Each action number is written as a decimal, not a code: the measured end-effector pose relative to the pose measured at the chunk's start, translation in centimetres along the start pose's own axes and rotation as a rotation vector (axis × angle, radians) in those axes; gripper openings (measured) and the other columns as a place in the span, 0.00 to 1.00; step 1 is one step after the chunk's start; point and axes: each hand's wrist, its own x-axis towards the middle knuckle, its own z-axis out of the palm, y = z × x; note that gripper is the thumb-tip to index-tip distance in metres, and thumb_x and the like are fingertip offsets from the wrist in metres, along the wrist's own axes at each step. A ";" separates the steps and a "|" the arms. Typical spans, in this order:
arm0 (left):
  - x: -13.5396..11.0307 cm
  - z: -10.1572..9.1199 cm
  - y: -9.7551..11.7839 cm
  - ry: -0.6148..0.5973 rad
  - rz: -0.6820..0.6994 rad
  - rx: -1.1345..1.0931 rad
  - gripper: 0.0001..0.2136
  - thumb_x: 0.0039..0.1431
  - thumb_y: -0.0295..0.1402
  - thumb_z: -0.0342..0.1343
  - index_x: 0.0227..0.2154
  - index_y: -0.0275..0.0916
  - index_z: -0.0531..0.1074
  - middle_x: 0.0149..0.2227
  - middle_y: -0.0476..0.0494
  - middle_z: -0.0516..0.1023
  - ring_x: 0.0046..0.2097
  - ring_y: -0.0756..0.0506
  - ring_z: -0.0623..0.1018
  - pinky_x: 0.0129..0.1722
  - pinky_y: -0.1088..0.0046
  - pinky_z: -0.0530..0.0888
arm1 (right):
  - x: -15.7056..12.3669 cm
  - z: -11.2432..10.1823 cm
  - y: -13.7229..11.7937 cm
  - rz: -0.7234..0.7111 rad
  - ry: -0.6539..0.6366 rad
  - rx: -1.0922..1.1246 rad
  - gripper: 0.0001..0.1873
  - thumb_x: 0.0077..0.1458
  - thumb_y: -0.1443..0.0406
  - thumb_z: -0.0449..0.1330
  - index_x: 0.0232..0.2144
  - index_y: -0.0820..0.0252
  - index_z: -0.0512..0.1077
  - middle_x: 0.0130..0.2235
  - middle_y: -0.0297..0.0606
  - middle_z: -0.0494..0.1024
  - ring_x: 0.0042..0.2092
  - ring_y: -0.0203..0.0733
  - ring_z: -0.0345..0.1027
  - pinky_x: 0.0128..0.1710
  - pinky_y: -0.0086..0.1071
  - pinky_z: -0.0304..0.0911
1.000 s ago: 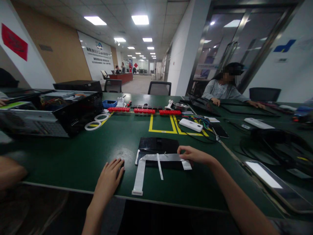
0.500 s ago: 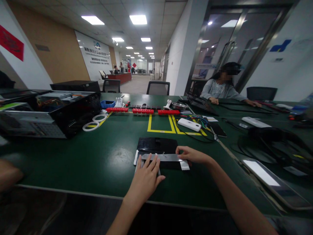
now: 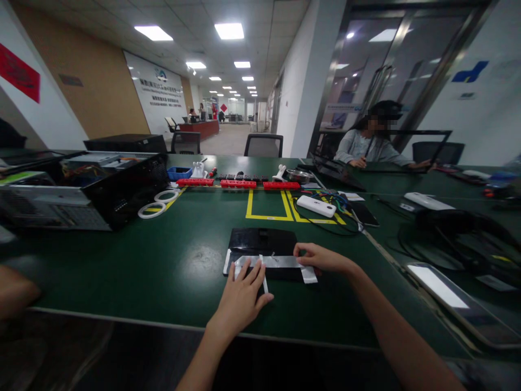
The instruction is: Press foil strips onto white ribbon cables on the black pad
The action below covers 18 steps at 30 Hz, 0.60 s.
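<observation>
A flat black panel [image 3: 262, 241] lies on the green table [image 3: 163, 266] in front of me. A silver strip [image 3: 271, 262] runs across its near edge, with white ribbon cables hanging from it. My left hand [image 3: 242, 296] lies flat on the left ribbon cable, fingers spread, touching the strip. My right hand [image 3: 321, 257] rests on the strip's right end, fingers curled down on it.
An open computer case [image 3: 81, 187] stands at the left with white tape rings [image 3: 152, 209] beside it. Red parts [image 3: 238, 184], a white power strip [image 3: 316, 206] and cables lie further back. A seated person [image 3: 372, 144] lifts a black frame at the right. Someone's arm [image 3: 16, 290] shows at far left.
My left hand moved right from the bare table onto the left ribbon cable and now covers it. My right hand stayed on the strip. The seated person raised a black frame.
</observation>
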 end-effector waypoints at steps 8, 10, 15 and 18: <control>-0.1 -0.4 0.3 -0.033 -0.006 -0.034 0.30 0.61 0.48 0.43 0.62 0.38 0.49 0.64 0.42 0.53 0.64 0.34 0.50 0.58 0.42 0.49 | 0.0 0.0 -0.1 0.013 0.014 -0.035 0.14 0.54 0.57 0.54 0.36 0.62 0.61 0.24 0.29 0.64 0.19 0.29 0.58 0.15 0.22 0.53; -0.1 -0.6 0.2 -0.036 -0.005 -0.067 0.30 0.62 0.47 0.42 0.62 0.39 0.47 0.64 0.42 0.53 0.64 0.36 0.50 0.59 0.43 0.49 | 0.0 0.0 -0.2 0.013 0.012 -0.031 0.14 0.54 0.57 0.54 0.36 0.62 0.61 0.24 0.29 0.64 0.19 0.29 0.58 0.15 0.22 0.53; -1.2 -1.5 -1.8 0.140 -0.074 -0.155 0.25 0.66 0.41 0.38 0.63 0.40 0.46 0.63 0.42 0.57 0.64 0.43 0.52 0.61 0.49 0.49 | -0.2 0.0 -0.5 0.036 0.005 -0.024 0.15 0.54 0.56 0.55 0.37 0.62 0.61 0.24 0.29 0.64 0.19 0.29 0.58 0.15 0.22 0.54; -2.6 -1.8 -4.4 0.262 -0.178 -0.147 0.20 0.66 0.38 0.38 0.59 0.41 0.55 0.59 0.43 0.64 0.62 0.44 0.58 0.61 0.51 0.51 | -0.2 0.0 -0.5 0.054 0.008 -0.021 0.17 0.53 0.54 0.56 0.37 0.61 0.61 0.25 0.29 0.64 0.20 0.28 0.58 0.15 0.21 0.54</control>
